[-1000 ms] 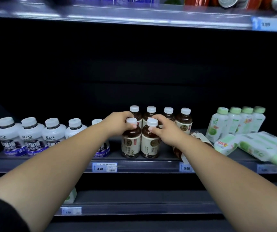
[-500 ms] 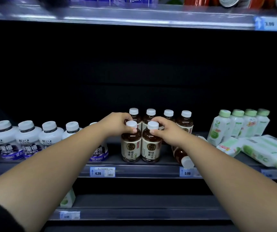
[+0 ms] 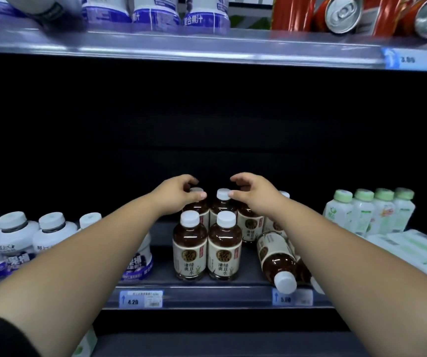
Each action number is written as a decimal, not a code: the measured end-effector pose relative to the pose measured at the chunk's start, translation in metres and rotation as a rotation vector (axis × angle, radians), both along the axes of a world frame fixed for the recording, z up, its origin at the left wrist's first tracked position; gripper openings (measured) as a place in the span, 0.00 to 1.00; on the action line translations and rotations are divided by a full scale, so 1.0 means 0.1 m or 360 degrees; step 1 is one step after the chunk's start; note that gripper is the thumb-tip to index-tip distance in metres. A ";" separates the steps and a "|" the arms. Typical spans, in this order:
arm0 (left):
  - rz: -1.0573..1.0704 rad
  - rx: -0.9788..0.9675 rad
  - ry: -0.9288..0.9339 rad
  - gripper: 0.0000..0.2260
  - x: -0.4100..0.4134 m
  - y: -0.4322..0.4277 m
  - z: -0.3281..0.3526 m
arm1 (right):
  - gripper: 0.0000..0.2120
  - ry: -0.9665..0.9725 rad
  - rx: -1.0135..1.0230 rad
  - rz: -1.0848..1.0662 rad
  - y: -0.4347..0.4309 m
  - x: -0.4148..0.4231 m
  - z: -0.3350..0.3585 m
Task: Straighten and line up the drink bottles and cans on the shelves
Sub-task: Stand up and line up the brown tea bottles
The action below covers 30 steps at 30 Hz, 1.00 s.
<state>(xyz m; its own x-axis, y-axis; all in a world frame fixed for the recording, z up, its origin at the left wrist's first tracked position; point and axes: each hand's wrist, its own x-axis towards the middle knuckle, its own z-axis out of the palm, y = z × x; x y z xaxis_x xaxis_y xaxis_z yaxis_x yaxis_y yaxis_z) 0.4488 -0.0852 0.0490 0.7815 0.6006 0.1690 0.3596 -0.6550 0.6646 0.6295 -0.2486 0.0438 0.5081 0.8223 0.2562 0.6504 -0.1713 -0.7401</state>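
Two brown tea bottles (image 3: 190, 249) (image 3: 224, 251) with white caps stand side by side at the front of the middle shelf (image 3: 207, 292). Behind them is a back row of the same bottles. My left hand (image 3: 176, 195) curls over the cap of the back-left bottle (image 3: 197, 210), thumb on its front. My right hand (image 3: 255, 195) arches over the neighbouring back bottle (image 3: 223, 202), thumb tip against its cap; bottles further right are partly hidden by the hand. One brown bottle (image 3: 276, 258) lies on its side under my right forearm, cap toward the shelf edge.
White bottles with purple labels (image 3: 13, 240) stand at the left. Green-capped white bottles (image 3: 361, 215) stand at the right, with several more lying flat (image 3: 418, 251) in front. The upper shelf holds purple-labelled bottles (image 3: 155, 14) and tipped red cans (image 3: 343, 11).
Both hands let go of the two front bottles' caps and moved back to the rear row. The front pair now stands with labels facing forward. The view has moved closer.
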 end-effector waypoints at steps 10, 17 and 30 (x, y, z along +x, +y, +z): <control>-0.0041 -0.0101 0.0064 0.23 0.39 0.25 -0.17 | 0.26 -0.0294 -0.0460 0.0085 0.47 0.01 -0.04; -0.0051 0.0104 0.0187 0.15 0.38 0.34 -0.17 | 0.16 -0.0449 -0.0504 0.0068 0.48 0.04 -0.05; -0.0225 0.0321 0.0417 0.08 0.13 0.23 -0.01 | 0.14 -0.0415 -0.0498 0.0184 0.22 -0.15 0.05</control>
<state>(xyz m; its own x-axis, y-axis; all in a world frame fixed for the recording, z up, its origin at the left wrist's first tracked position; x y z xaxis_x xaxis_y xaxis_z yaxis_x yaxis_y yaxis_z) 0.4613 -0.0626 0.0477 0.8868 0.4587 0.0560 0.3975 -0.8190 0.4137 0.6140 -0.2263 0.0485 0.3591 0.9286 0.0930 0.8372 -0.2765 -0.4719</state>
